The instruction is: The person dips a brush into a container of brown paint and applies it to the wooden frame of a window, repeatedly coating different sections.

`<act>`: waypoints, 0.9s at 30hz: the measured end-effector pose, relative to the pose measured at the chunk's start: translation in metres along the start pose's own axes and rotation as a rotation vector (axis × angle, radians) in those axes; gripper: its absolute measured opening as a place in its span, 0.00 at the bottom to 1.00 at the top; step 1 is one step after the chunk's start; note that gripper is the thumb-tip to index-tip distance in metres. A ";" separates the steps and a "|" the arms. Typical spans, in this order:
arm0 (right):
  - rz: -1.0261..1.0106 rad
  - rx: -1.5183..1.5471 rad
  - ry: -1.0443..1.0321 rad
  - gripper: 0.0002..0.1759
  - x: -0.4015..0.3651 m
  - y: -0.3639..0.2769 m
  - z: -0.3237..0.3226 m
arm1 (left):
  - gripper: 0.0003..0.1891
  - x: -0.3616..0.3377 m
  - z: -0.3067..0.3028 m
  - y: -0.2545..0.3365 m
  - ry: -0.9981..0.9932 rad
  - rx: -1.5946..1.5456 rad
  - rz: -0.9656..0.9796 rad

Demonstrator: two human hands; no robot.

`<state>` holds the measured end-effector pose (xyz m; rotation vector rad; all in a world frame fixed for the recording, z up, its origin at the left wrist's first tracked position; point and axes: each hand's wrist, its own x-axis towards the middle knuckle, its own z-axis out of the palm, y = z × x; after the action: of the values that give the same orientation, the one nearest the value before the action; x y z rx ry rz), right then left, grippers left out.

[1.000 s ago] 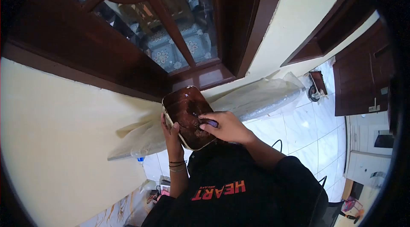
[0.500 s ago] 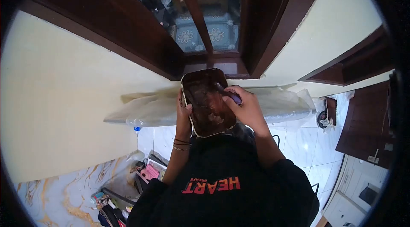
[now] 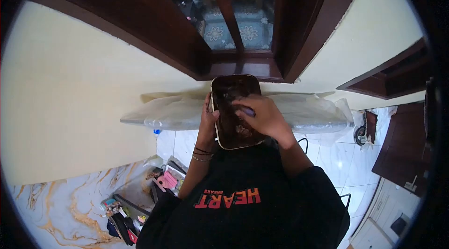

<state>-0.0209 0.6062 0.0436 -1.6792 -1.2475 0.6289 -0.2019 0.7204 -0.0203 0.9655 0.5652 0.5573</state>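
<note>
My left hand [image 3: 208, 119] grips the left side of a rectangular paint tray [image 3: 236, 83] with rounded corners, its thumb over the pale rim. Dark brown paint coats the inside, with a lighter smeared patch low down. Over the tray's right half, my right hand [image 3: 265, 117] is closed round a paintbrush [image 3: 248, 111]. Its purple handle shows beneath the fingers; the bristle end is hard to make out. The tray is held in front of my black shirt, tilted towards me.
A dark brown wooden window frame [image 3: 243, 69] with glass panes is straight ahead. Below it, translucent plastic sheeting [image 3: 308, 111] covers a long ledge. Assorted items, including a pink object [image 3: 167, 180], lie at lower left. A brown door [image 3: 402, 146] stands at right, above white floor tiles [image 3: 336, 160].
My right hand has swung further over the tray, with its fingers now covering more of the brush. The tray sits more upright in view, and the whole view has shifted slightly.
</note>
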 end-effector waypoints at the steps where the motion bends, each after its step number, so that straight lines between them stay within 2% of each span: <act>1: -0.024 0.016 -0.023 0.16 -0.003 0.000 0.003 | 0.42 0.000 -0.002 0.001 0.020 0.054 0.014; 2: -0.049 0.030 -0.046 0.16 -0.007 0.000 0.004 | 0.38 0.000 -0.003 0.002 0.037 0.107 0.030; 3: -0.053 0.029 -0.026 0.16 -0.009 -0.001 0.004 | 0.38 0.000 -0.003 0.002 0.019 0.116 0.034; 5: 0.059 0.104 -0.022 0.17 -0.012 -0.004 0.004 | 0.45 0.003 -0.003 0.005 0.095 0.148 0.050; 7: 0.093 0.095 -0.010 0.17 -0.015 -0.003 0.007 | 0.44 0.003 -0.004 0.009 0.056 0.124 0.064; 13: 0.153 0.069 -0.029 0.17 -0.005 0.016 0.031 | 0.42 0.003 -0.012 0.013 0.143 0.130 0.044; 15: 0.201 0.210 -0.118 0.19 0.001 0.033 0.046 | 0.42 0.004 -0.021 0.008 0.153 0.148 0.075; 16: 0.067 0.273 -0.083 0.19 0.005 0.041 0.054 | 0.42 0.002 -0.021 0.010 0.168 0.136 0.088; 17: 0.050 0.269 -0.069 0.19 0.007 0.048 0.062 | 0.42 0.001 -0.021 0.011 0.182 0.122 0.100; 19: 0.234 0.749 -0.107 0.19 0.014 0.042 0.062 | 0.43 0.002 -0.022 0.015 0.170 0.103 0.132; 20: 0.219 0.744 -0.103 0.19 0.015 0.040 0.060 | 0.43 0.004 -0.025 0.015 0.194 0.119 0.148; 22: 0.394 0.910 -0.087 0.20 0.015 0.021 0.049 | 0.43 0.007 -0.022 0.022 0.233 0.161 0.172; 23: 0.382 0.908 -0.088 0.20 0.017 0.022 0.049 | 0.43 0.009 -0.022 0.024 0.230 0.163 0.184; 25: 0.481 1.208 -0.206 0.21 0.018 0.025 0.046 | 0.43 0.011 -0.024 0.028 0.205 0.159 0.213; 27: 0.490 1.187 -0.264 0.23 0.018 0.023 0.040 | 0.42 0.011 -0.024 0.032 0.197 0.175 0.228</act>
<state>-0.0359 0.6366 0.0073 -0.8522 -0.3721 1.5422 -0.2160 0.7568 -0.0057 1.1573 0.6932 0.8233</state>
